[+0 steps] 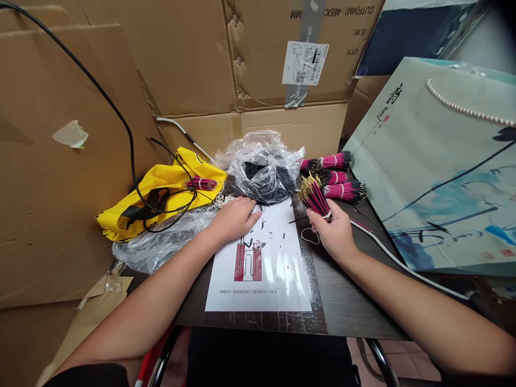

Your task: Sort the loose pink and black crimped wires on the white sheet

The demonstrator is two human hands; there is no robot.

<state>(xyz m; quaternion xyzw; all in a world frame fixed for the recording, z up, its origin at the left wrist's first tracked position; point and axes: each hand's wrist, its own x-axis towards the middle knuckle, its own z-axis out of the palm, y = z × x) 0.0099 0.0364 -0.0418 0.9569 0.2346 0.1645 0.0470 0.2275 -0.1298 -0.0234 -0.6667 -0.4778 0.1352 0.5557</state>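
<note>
- The right hand (337,231), right of the centre of the frame, has its grip closed around a wire bundle (316,199). This bundle is pink and black, with gold-coloured tips which point to the upper left, and a pale band goes around it.
- The left hand (237,217), near the centre, lies palm down at the upper part of the printed sheet (282,269); I cannot tell if its grip has something under the fingers.
- Just beside the left hand are pale rubber bands (223,200) and a clear plastic bag (268,174) with many black pieces inside.
- Small black scraps (271,234) are scattered on the sheet, which lies on the dark tabletop (346,290) and reads "DRS-206DC-E001-01".
- Beyond the right hand, more tied bundles (345,191) lie together.
- At left of the centre, one small bundle (203,184) rests on a yellow bag (161,185), and a black cable (129,134) passes over this bag.
- A white cable (403,266) runs toward the lower right, near a large paper bag (443,183).
- Cardboard (193,59) stands behind the tabletop.
</note>
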